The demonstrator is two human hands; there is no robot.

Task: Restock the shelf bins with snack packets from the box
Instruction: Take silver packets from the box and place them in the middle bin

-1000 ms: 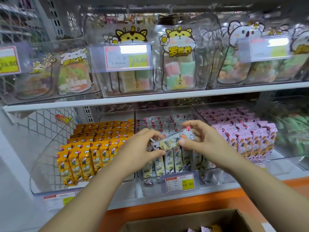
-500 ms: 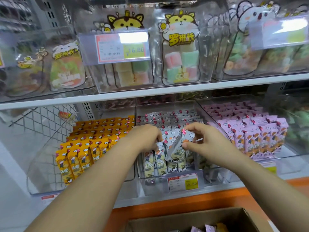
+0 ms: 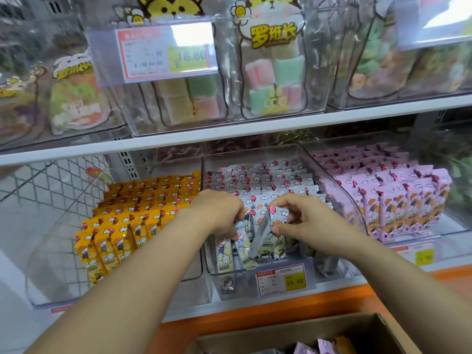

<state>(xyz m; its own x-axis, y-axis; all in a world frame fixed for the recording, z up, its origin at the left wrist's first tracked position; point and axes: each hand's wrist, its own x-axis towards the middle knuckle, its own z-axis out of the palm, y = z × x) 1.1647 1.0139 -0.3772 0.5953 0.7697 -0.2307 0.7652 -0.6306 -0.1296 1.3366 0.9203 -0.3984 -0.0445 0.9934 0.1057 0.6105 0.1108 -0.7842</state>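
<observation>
Entry: one white cartoon-printed snack packet [image 3: 279, 216], tilted, was pinched between thumb and fingertips of the right hand [image 3: 305, 218] over the front row of the clear plastic middle bin [image 3: 207, 241] on the lower shelf. The left hand [image 3: 219, 213] had fingers curled down among that row; whether it gripped a packet could not be told. Yellow packets [image 3: 143, 215] filled the bin left, lilac packets [image 3: 398, 200] the bin right. The brown cardboard box [image 3: 281, 329] sat below.
</observation>
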